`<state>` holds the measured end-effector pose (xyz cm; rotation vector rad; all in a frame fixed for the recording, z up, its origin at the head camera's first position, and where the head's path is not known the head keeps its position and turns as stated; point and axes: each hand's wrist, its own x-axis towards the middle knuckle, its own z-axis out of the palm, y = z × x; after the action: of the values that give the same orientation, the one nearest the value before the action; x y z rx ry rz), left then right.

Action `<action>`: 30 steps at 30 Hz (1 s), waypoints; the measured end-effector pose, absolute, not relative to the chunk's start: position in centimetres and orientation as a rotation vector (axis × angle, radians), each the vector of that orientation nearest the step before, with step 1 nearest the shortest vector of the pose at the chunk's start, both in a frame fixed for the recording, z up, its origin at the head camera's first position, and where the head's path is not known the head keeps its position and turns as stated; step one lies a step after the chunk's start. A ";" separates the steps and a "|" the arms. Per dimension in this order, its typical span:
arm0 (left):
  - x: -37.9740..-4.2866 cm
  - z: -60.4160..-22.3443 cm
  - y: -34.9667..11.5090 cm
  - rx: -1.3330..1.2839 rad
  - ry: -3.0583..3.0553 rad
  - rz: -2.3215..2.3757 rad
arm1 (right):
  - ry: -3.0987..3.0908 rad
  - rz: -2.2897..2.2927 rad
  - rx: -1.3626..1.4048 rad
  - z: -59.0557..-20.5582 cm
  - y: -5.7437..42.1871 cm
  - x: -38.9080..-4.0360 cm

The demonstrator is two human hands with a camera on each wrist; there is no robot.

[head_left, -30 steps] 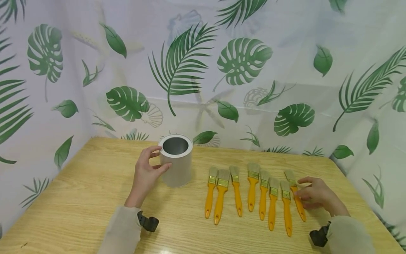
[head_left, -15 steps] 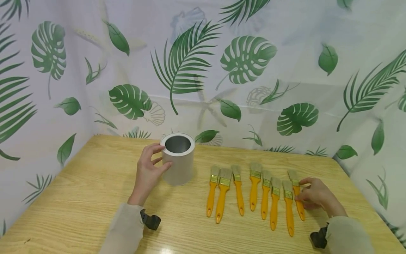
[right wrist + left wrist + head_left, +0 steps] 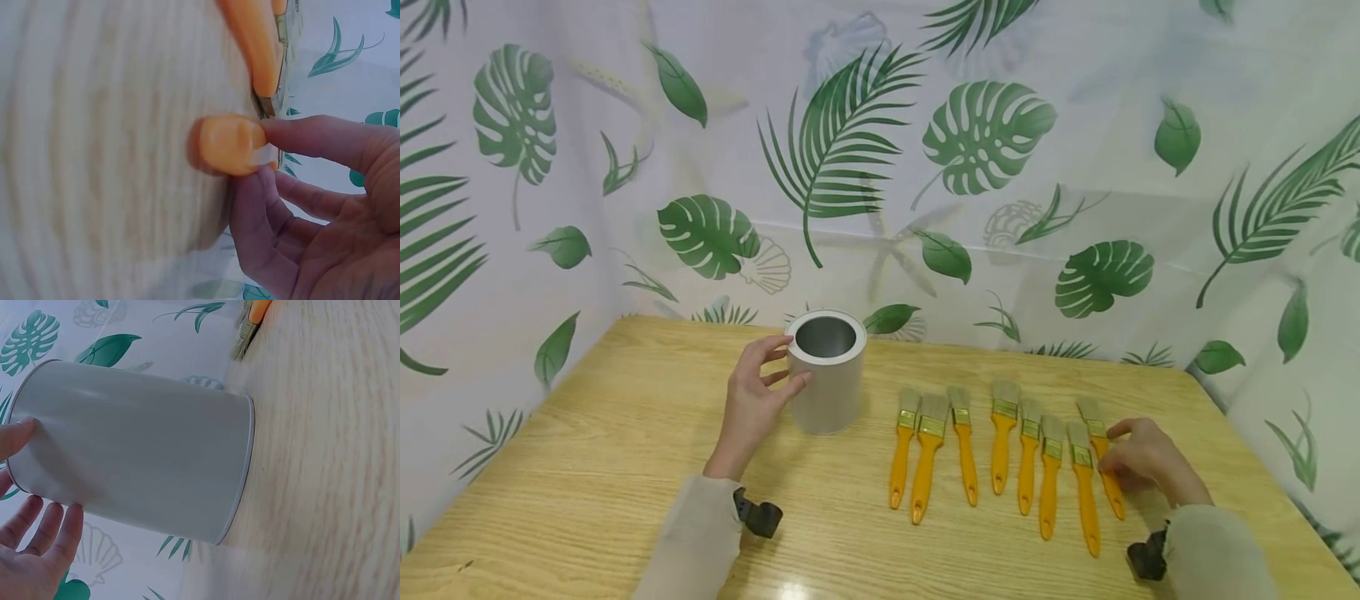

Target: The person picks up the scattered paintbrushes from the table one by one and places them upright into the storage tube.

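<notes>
A light grey cylindrical can [image 3: 826, 396] stands upright with its open top showing a dark metallic inside. My left hand [image 3: 757, 396] holds it from the left, thumb on the near side and fingers near the rim; the left wrist view shows the thumb and fingertips against the can wall [image 3: 137, 444]. To the right, several flat paintbrushes with orange handles lie in a rough row, bristles away from me. My right hand [image 3: 1153, 458] pinches the handle of the rightmost paintbrush [image 3: 1115, 493]. In the right wrist view, thumb and fingers meet at its rounded orange handle end [image 3: 228, 145].
Other brushes, such as a wide paintbrush [image 3: 1000, 450], lie between the can and my right hand. The wooden table [image 3: 587, 467] meets a white leaf-print cloth [image 3: 880, 167] along its back and sides.
The can has shifted slightly right with my left hand. The rightmost paintbrush has turned a little, its handle end further right, with my right hand at it. The head view has shifted slightly.
</notes>
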<state>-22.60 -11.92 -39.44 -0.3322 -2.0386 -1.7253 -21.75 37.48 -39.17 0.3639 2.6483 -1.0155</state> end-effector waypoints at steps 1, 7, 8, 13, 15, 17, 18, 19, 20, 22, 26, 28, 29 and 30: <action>-22.6 -39.5 -11.9 -0.336 -2.036 -1.727 | 2.646 -1.019 0.358 -39.2 37.5 -21.7; -22.7 -39.7 -12.0 -0.323 -2.057 -1.770 | 2.632 -1.116 0.312 -39.2 37.7 -21.2; -22.8 -39.8 -12.0 -0.320 -2.062 -1.785 | 2.627 -1.144 0.299 -39.3 37.9 -21.1; -22.9 -40.1 -11.8 -0.316 -2.087 -1.825 | 2.585 -1.335 0.295 -39.2 38.6 -20.6; -22.9 -40.2 -11.8 -0.317 -2.090 -1.826 | 2.567 -1.427 0.327 -39.0 38.8 -20.4; -22.9 -40.2 -11.7 -0.313 -2.092 -1.827 | 2.536 -1.526 0.356 -38.8 38.9 -20.3; -22.9 -40.2 -11.7 -0.313 -2.092 -1.826 | 2.524 -1.572 0.359 -38.7 39.0 -20.3; -22.9 -40.2 -11.7 -0.308 -2.093 -1.825 | 2.515 -1.614 0.356 -38.6 39.0 -20.2; -22.9 -40.2 -11.7 -0.304 -2.094 -1.823 | 2.504 -1.654 0.362 -38.4 38.9 -20.2; -22.9 -40.2 -11.8 -0.298 -2.096 -1.818 | 2.473 -1.730 0.366 -38.1 38.8 -20.2; -22.9 -40.2 -11.9 -0.297 -2.100 -1.813 | 2.380 -1.897 0.390 -37.8 38.1 -20.2; -22.9 -40.2 -12.0 -0.298 -2.103 -1.815 | 2.331 -1.965 0.406 -37.6 37.5 -20.2; -22.9 -40.2 -12.1 -0.300 -2.103 -1.815 | 2.303 -2.000 0.415 -37.6 37.3 -20.2; -22.9 -40.2 -12.1 -0.301 -2.104 -1.814 | 2.282 -2.029 0.420 -37.5 37.0 -20.2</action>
<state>-22.92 -12.14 -40.21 -0.3005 -2.1042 -1.8139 -20.18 36.95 -37.51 0.4197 2.2820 -2.0290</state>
